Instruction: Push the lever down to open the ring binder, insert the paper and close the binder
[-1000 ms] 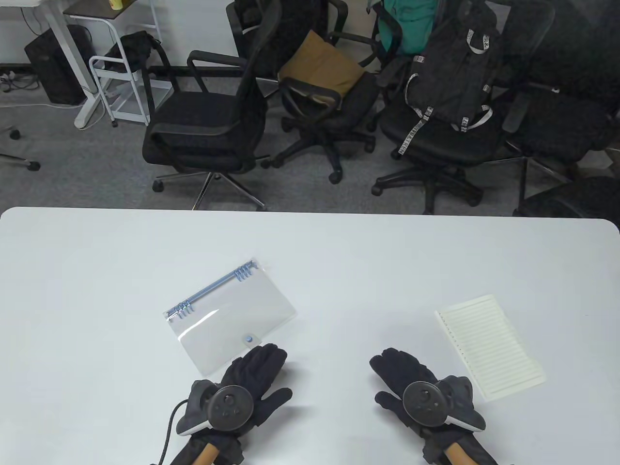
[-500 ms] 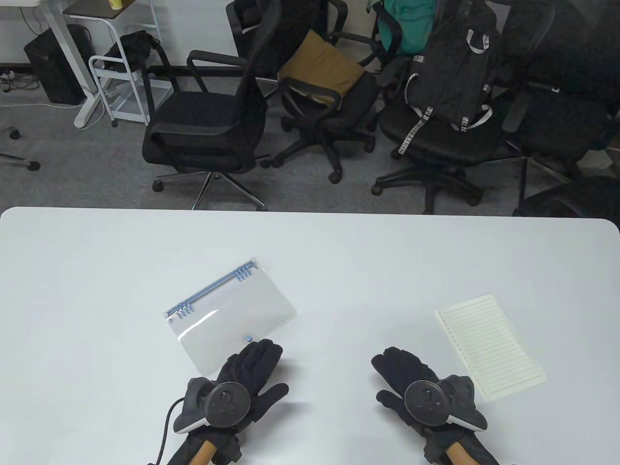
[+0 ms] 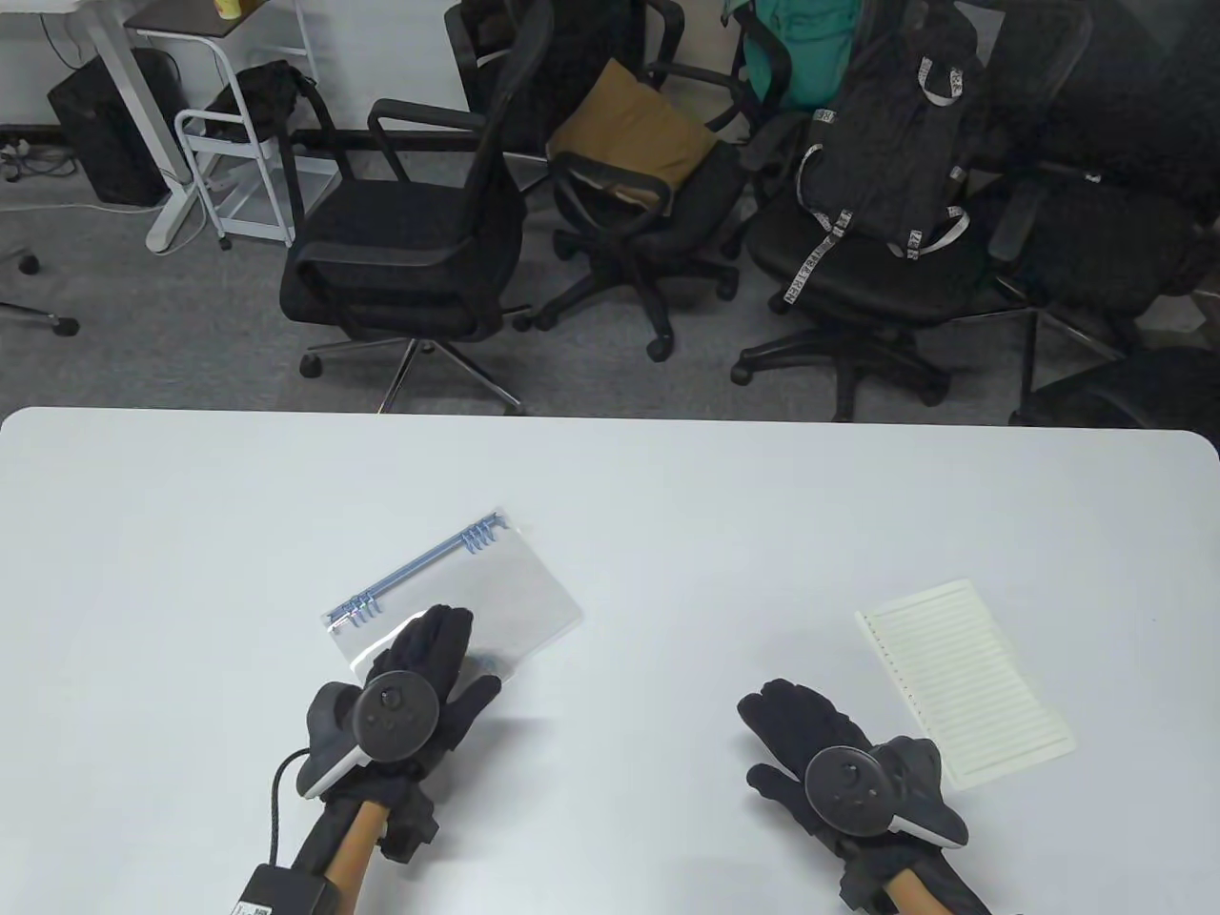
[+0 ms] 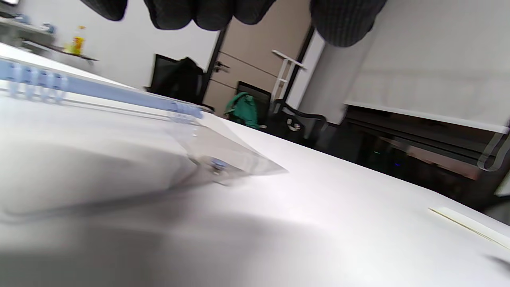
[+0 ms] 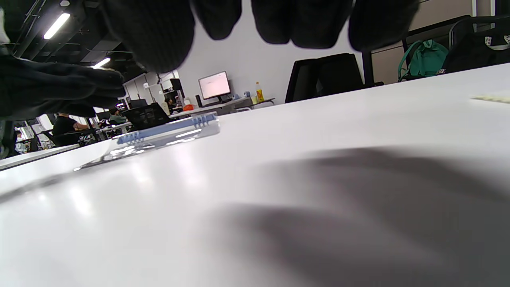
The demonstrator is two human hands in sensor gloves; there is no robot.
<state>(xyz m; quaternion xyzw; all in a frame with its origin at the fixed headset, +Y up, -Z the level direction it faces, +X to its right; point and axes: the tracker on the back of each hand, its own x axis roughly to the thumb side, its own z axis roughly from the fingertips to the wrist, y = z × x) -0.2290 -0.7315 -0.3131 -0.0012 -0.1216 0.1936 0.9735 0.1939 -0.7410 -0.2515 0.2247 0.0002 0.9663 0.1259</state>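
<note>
Even, bright overhead light fills the table view, which is sharp; the white worktop (image 3: 667, 496) shows only faint shadows beside both hands. In the left wrist view the near worktop and clear binder cover (image 4: 99, 167) are blurred. In the right wrist view, ceiling strip lights (image 5: 55, 26) glare at upper left and broad soft shadows cross the glossy worktop.

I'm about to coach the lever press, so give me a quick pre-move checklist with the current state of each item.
1. Binder flat on the table: ok.
2. Cover opened to expose the rings: not ok, clear cover lies shut.
3. Left hand over the binder: ok, fingers straight above the cover.
4. Left hand touching the cover: cannot tell.
5. Paper within reach, beside the right hand: ok.
6. Right hand free: ok, holds nothing.
</note>
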